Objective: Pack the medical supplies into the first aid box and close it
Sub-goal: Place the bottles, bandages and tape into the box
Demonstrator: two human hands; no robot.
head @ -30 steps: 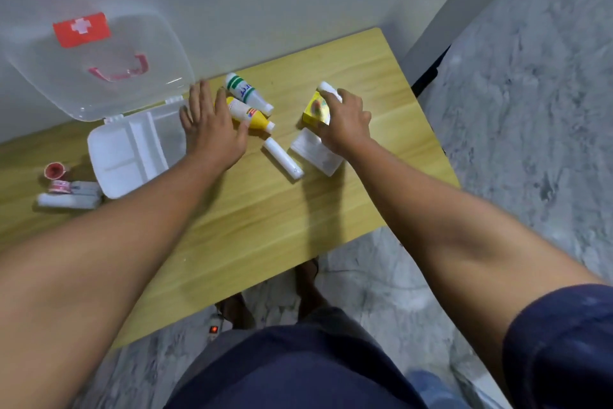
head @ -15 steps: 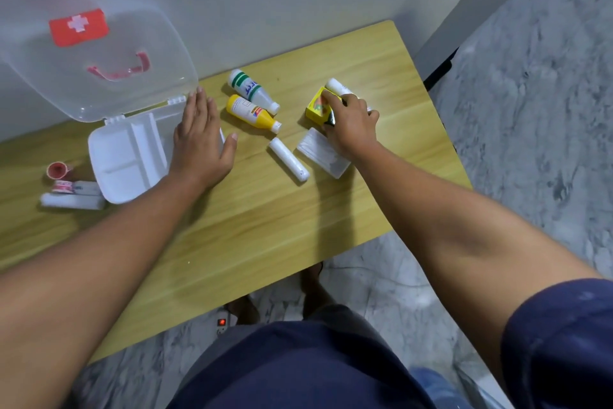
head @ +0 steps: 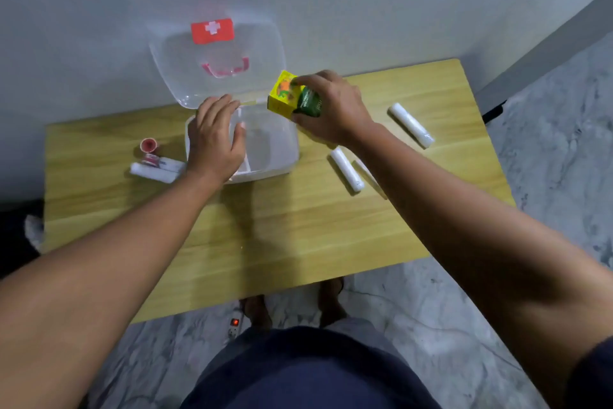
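The translucent first aid box point(head: 275, 156) stands open at the back of the wooden table, its lid point(head: 185, 77) with the red cross label leaning on the wall. My left hand point(head: 215, 138) lies flat over the box's left half, fingers apart, holding nothing. My right hand point(head: 331, 110) grips a small yellow carton point(head: 281, 95) and a dark green item point(head: 310, 104) above the box's right rear corner. Two white rolls point(head: 346, 169) point(head: 411, 125) lie to the right. A flat white packet point(head: 363, 171) is mostly hidden under my right forearm.
Left of the box lie a red tape roll point(head: 149, 145), a second tape point(head: 151, 160) and a white roll point(head: 154, 172). The wall runs close behind the table point(head: 298, 226). On the floor under the near edge are a power strip point(head: 235, 324) and my feet.
My right hand has lifted the yellow carton and carried it left to the box. My left hand has slid onto the box. The two bottles no longer lie on the table.
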